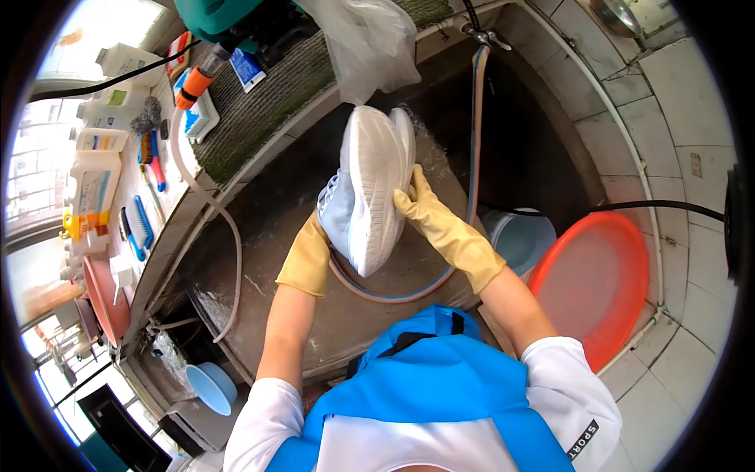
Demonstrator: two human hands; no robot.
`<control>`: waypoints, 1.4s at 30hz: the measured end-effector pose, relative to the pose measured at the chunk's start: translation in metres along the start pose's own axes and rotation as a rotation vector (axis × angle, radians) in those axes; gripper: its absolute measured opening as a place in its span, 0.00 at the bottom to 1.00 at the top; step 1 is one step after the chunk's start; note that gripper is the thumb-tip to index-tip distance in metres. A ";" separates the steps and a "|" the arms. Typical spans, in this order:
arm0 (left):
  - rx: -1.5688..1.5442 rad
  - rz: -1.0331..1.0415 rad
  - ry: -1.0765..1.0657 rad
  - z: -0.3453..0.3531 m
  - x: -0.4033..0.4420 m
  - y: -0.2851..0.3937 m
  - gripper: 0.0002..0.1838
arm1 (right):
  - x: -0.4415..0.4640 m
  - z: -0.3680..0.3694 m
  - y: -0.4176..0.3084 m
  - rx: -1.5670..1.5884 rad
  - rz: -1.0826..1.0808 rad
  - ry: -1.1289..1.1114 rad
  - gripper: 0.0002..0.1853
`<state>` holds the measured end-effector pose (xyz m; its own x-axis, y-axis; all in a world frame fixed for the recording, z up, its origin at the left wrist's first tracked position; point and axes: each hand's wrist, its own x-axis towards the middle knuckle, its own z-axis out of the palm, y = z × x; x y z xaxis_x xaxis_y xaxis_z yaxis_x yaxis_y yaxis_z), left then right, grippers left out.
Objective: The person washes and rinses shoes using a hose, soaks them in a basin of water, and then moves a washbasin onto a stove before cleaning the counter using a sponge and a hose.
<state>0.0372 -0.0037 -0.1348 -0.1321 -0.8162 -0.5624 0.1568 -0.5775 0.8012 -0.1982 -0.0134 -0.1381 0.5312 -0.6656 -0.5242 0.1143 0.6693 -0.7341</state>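
Observation:
Above the wide sink slab, a light blue sneaker (375,181) with a white sole and white laces is held up, its sole turned to the right. Part of a second pale shoe (404,138) shows behind it. My left hand (307,256), in a yellow rubber glove, grips the sneaker from the lower left; its fingers are hidden behind the upper. My right hand (440,224), gloved the same way, holds at the right side, with fingers bent against the sole edge. A clear plastic bag (366,47) hangs just beyond the shoes.
A hose (476,134) runs from the tap (481,35) across the slab (291,315). At right stand a red basin (594,283) and a pale blue bucket (521,240). Brushes (141,223) and bottles (94,185) line the left ledge; a teal machine (220,16) sits at the top.

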 end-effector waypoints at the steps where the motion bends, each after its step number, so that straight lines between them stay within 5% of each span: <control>1: 0.060 0.008 -0.047 0.004 0.001 0.004 0.30 | -0.005 -0.004 -0.002 0.121 -0.036 -0.026 0.71; 6: 0.385 0.090 -0.183 0.007 -0.016 0.038 0.32 | 0.005 -0.019 0.022 0.445 -0.203 -0.170 0.62; 10: 0.305 0.281 0.406 0.024 -0.066 0.066 0.26 | 0.017 -0.014 0.029 0.572 -0.226 -0.220 0.60; 12: 0.656 0.335 0.363 0.046 -0.084 0.074 0.33 | 0.021 -0.007 0.015 0.550 -0.266 -0.194 0.62; 15: 0.943 -0.268 0.285 0.097 -0.083 0.092 0.51 | 0.028 -0.002 0.023 0.492 -0.292 -0.106 0.61; 16: 0.959 -0.258 0.266 0.086 -0.076 0.080 0.51 | 0.023 -0.001 0.018 0.461 -0.296 -0.050 0.59; 19: 0.592 -0.054 0.095 0.032 -0.069 0.046 0.53 | 0.011 -0.003 0.028 0.578 -0.186 0.037 0.48; 21: 0.371 0.014 -0.022 0.019 -0.074 0.048 0.47 | 0.000 -0.001 0.026 0.779 -0.017 -0.011 0.38; 23: 0.275 0.084 -0.134 0.002 -0.073 0.047 0.41 | -0.012 0.011 0.021 0.744 -0.023 -0.003 0.37; 25: 0.109 0.009 -0.124 -0.006 -0.072 0.038 0.47 | -0.024 0.022 0.018 0.682 -0.004 0.012 0.35; 30: -0.093 -0.026 -0.029 -0.011 -0.094 0.017 0.53 | -0.080 0.043 -0.024 0.374 -0.095 0.076 0.39; 32: -0.128 0.009 -0.019 -0.006 -0.110 0.011 0.49 | -0.089 0.052 -0.019 0.219 -0.128 0.070 0.41; 34: -0.284 0.131 0.187 -0.004 -0.118 -0.004 0.46 | -0.088 0.072 -0.033 0.123 0.127 0.276 0.45; 36: -0.285 0.192 0.240 -0.002 -0.129 -0.012 0.40 | -0.110 0.071 -0.030 0.089 0.025 0.240 0.46; 38: -0.186 0.144 0.344 0.008 -0.139 -0.012 0.39 | -0.078 0.067 0.013 0.012 -0.051 0.302 0.50; 40: -0.225 -0.081 0.358 0.030 -0.147 0.001 0.39 | -0.135 0.059 -0.039 -0.151 0.057 0.299 0.51; 42: -0.221 -0.097 0.164 0.016 -0.139 -0.008 0.36 | -0.136 0.052 -0.035 -0.164 0.003 0.345 0.51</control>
<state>0.0382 0.1143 -0.0598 0.0004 -0.7385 -0.6743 0.3626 -0.6283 0.6883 -0.2311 0.0705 -0.0187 0.2139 -0.7542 -0.6208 -0.0381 0.6286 -0.7768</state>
